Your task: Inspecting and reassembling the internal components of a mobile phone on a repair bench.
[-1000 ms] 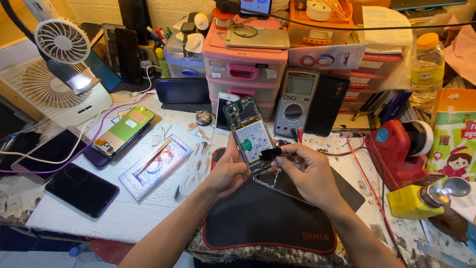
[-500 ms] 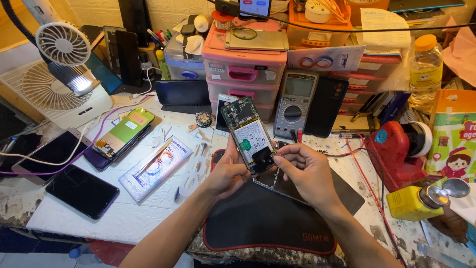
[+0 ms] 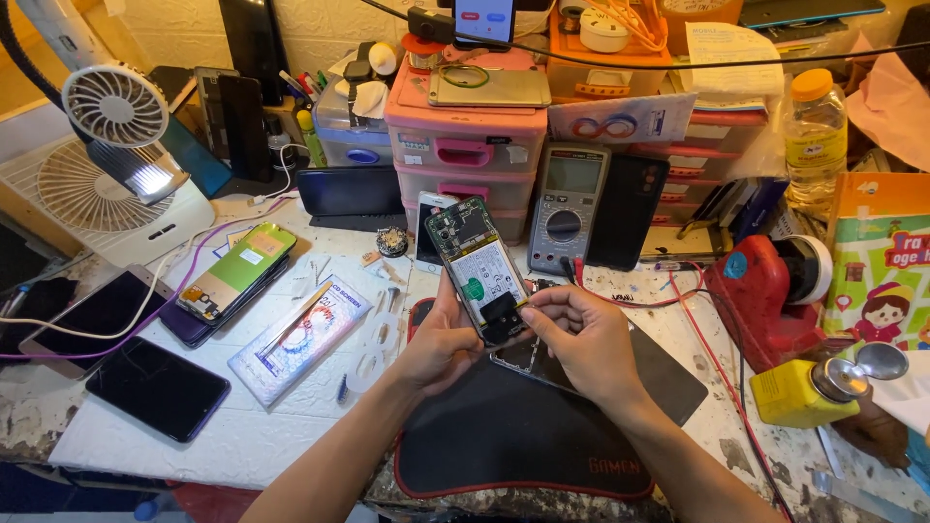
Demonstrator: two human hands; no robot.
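Observation:
An opened smartphone (image 3: 475, 257) with its back cover off shows a battery with a green sticker and a circuit board. It is held tilted above a black work mat (image 3: 504, 436). My left hand (image 3: 441, 341) grips its lower left edge. My right hand (image 3: 579, 339) pinches the small black cover piece (image 3: 501, 315) at the phone's bottom end. A clear phone frame piece (image 3: 528, 360) lies on the mat under my hands.
A green-backed phone (image 3: 237, 271) and dark phones (image 3: 155, 387) lie at left near a white fan (image 3: 116, 107). A multimeter (image 3: 567, 208), pink drawers (image 3: 465, 155), a red tape dispenser (image 3: 765, 291) and a yellow bottle (image 3: 799, 392) stand around.
My right hand has pressed the small black piece down onto the phone's lower end. The phone has shifted slightly in both hands.

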